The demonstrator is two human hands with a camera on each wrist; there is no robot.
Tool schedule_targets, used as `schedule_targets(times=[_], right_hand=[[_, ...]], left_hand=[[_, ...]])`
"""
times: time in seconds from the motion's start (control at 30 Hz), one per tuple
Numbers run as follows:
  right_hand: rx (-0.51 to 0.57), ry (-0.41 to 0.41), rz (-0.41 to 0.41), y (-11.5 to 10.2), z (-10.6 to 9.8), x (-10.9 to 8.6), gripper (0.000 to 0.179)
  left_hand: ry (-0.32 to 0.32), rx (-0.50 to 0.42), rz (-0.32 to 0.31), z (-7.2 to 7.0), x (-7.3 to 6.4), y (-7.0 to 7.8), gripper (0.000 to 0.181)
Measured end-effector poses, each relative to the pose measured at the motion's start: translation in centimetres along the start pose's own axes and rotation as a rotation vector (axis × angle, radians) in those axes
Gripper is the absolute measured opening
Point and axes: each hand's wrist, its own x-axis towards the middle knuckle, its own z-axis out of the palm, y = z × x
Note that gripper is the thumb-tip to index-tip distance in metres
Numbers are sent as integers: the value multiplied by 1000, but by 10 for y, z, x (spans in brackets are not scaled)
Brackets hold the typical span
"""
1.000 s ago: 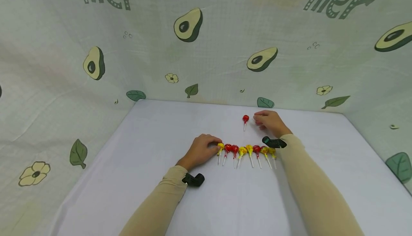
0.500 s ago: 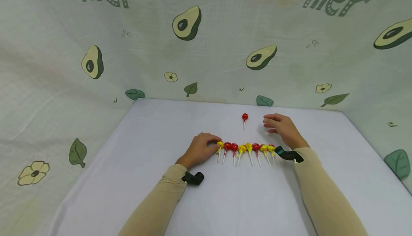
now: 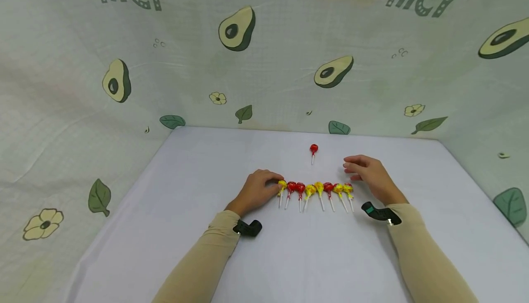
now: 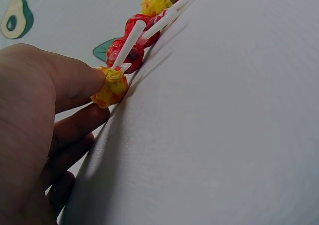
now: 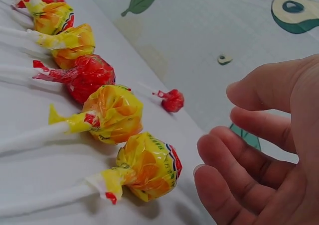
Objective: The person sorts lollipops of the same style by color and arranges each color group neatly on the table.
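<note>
A row of several wrapped lollipops, red and yellow, lies on the white table with the sticks toward me. At its left end my left hand (image 3: 257, 192) pinches the head of a yellow lollipop (image 4: 112, 88) between thumb and fingers. Beside that one lie two red lollipops (image 3: 291, 187). My right hand (image 3: 372, 176) hovers beyond the row's right end, its fingers loosely bent and holding nothing. The right-end yellow lollipop (image 5: 149, 168) is the nearest thing to it. Farther back, a single red lollipop (image 3: 314, 148) lies apart from the row.
The white tabletop (image 3: 198, 170) extends around the row on all sides. Behind it hangs a pale cloth (image 3: 281, 64) printed with avocados, leaves and flowers. A black wrist camera (image 3: 248, 228) is strapped to the left wrist, another camera (image 3: 381, 213) to the right.
My right hand has moved right and toward me, away from the lone red lollipop. The left hand stays at the left-end yellow lollipop, and the row looks unchanged.
</note>
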Motion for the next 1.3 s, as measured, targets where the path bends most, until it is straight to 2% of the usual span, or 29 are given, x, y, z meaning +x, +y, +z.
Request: schedule_targets(times=[0.37,0.7,1.0,1.3], right_hand=[[-61,21,-31,9,-3,-15,53],[-113,17,-19,17,-8,-28,56],[-136,19,-45,19,-9,-38,48],[-209,12,-48,21,-5,-46,44]], left_hand=[[-1,14,-19,3,1,-2,26],[3,17,-15,3,0,-2,26],[13,21,2,1,-1,0,26],[1,20,-15,3,1,-2,26]])
